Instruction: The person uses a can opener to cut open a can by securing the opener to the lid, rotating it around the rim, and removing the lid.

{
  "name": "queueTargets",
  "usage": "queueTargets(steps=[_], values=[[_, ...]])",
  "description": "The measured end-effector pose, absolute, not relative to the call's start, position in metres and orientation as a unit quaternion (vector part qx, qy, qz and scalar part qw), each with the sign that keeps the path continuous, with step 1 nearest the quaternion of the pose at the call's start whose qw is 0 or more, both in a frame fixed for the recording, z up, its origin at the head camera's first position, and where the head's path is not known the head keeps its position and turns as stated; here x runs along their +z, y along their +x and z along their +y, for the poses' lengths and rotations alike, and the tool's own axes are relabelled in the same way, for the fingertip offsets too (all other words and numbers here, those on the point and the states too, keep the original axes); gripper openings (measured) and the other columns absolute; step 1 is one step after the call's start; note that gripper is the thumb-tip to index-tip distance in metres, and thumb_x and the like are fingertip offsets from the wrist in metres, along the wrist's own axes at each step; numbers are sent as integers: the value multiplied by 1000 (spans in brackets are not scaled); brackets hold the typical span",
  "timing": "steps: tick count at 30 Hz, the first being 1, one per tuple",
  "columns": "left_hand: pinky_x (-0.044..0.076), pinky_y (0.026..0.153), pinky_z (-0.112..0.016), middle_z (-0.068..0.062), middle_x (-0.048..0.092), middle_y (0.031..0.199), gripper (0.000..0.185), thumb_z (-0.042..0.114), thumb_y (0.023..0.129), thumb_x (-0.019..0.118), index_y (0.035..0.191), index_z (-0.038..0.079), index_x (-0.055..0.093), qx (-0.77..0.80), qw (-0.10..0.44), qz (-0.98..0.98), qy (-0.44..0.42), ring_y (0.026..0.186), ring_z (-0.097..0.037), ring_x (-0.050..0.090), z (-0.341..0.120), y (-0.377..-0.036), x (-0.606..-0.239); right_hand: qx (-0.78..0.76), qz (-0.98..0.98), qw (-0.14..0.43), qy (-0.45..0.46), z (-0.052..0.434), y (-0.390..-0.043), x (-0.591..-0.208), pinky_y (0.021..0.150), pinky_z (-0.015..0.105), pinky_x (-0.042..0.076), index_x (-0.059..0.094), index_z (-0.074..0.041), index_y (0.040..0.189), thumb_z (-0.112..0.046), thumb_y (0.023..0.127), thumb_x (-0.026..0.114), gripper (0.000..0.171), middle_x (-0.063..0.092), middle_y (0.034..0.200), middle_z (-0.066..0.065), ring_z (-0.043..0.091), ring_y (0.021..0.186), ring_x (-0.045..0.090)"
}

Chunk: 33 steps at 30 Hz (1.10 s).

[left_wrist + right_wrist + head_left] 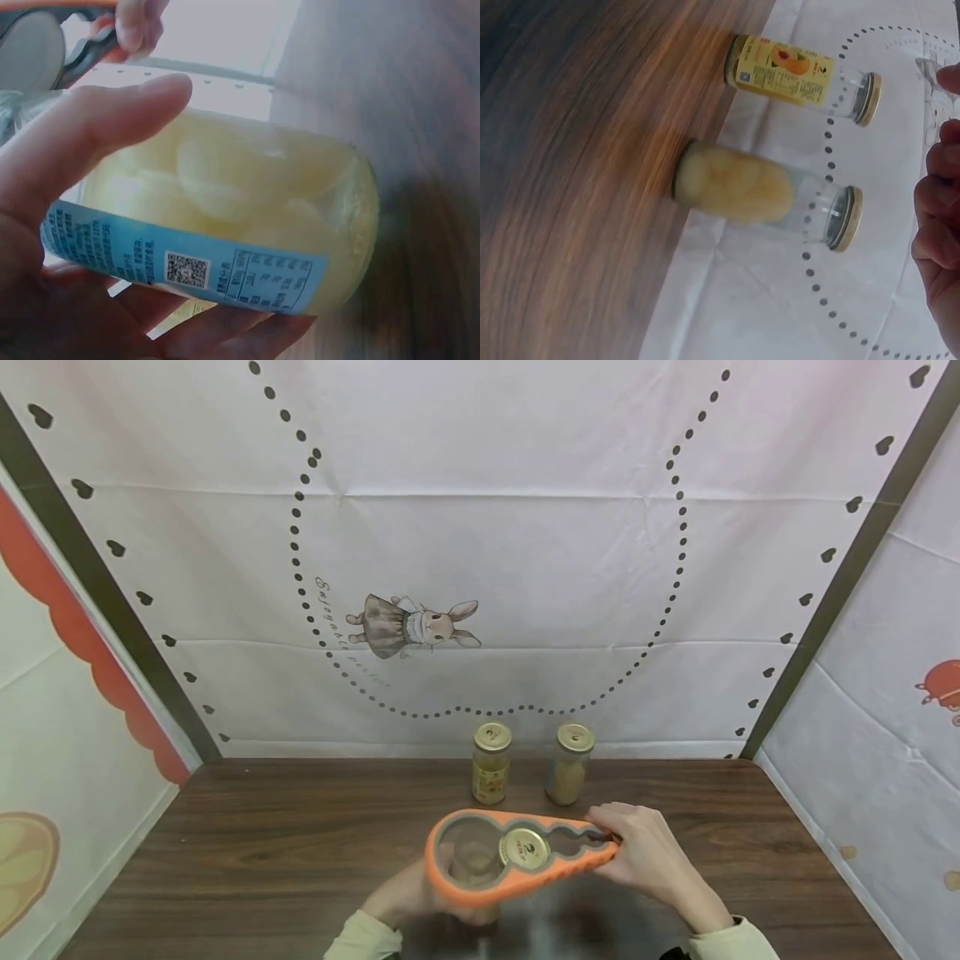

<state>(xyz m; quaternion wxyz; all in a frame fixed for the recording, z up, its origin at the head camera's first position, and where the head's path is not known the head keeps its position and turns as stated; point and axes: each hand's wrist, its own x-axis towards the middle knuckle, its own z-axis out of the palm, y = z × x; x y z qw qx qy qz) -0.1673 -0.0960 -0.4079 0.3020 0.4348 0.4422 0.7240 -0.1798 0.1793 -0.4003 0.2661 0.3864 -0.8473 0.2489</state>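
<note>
My left hand (408, 893) grips a glass jar (247, 210) of pale fruit pieces with a blue label, thumb on one side and fingers curled under it. An orange jar opener (431, 860) with several grey-lined holes lies over the jar, one hole around the gold lid (522, 847). My right hand (637, 852) holds the opener's narrow end, fingers curled over it. In the left wrist view the opener's handle (86, 56) shows at the top left. The right wrist view catches only my right fingers (941, 225) at its right edge.
Two more gold-lidded jars stand at the back of the brown wooden table (262, 843): a yellow-labelled one (491, 762) and, to its right, one with pale contents (572, 762). White printed cloth walls close in the back and both sides.
</note>
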Motion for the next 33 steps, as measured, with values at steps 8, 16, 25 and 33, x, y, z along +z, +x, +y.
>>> queueTargets(steps=[8,16,25,33], values=[[49,80,-32,-3,69,94,45,2,63,84,105,5,69,591,186,756,211,86,-17,62,-142,-174,-437,259,-863,271,338,195,-173,-408,48,10,16,39,-27,68,-19,62,84,46,24,65,-21,-7,54,20],[49,77,-34,-4,68,84,38,0,61,82,96,2,68,587,178,776,149,77,-19,62,-158,-191,-439,248,-881,272,297,207,-168,-417,46,12,14,36,-27,66,-13,60,83,49,19,64,-22,-8,52,15],[47,84,-36,-7,69,86,34,2,64,81,95,0,68,592,187,772,134,81,-23,63,-176,-214,-445,241,-895,267,263,211,-164,-427,46,14,15,37,-29,65,-14,55,84,50,19,64,-24,-8,53,17],[41,94,-44,-7,69,93,39,2,66,80,103,-1,67,573,185,786,138,91,-23,62,-189,-241,-447,250,-907,243,237,214,-160,-434,44,15,17,39,-30,65,-13,55,83,48,21,61,-24,-8,51,18]])
